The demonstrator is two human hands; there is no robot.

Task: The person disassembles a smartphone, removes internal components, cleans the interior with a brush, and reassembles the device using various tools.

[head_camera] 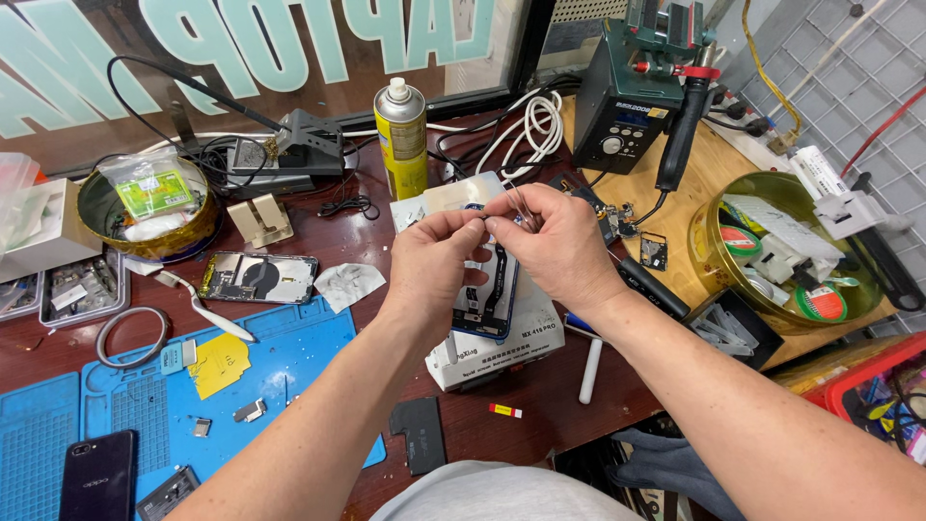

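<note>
My left hand [429,265] and my right hand [550,241] meet over the middle of the bench, fingertips pinched together on a thin, nearly clear strip [485,218]. Directly below them lies an opened phone body [487,294] with its black inner frame showing. It rests on a white box-shaped machine [502,352]. What exactly the strip is cannot be told.
A blue work mat [289,357] holds small metal parts, a yellow slip and a dark phone [96,475]. A second opened phone [258,277], a yellow spray can [400,135], a soldering station [627,96], two round tins [145,207] [786,251] and tangled cables surround the hands.
</note>
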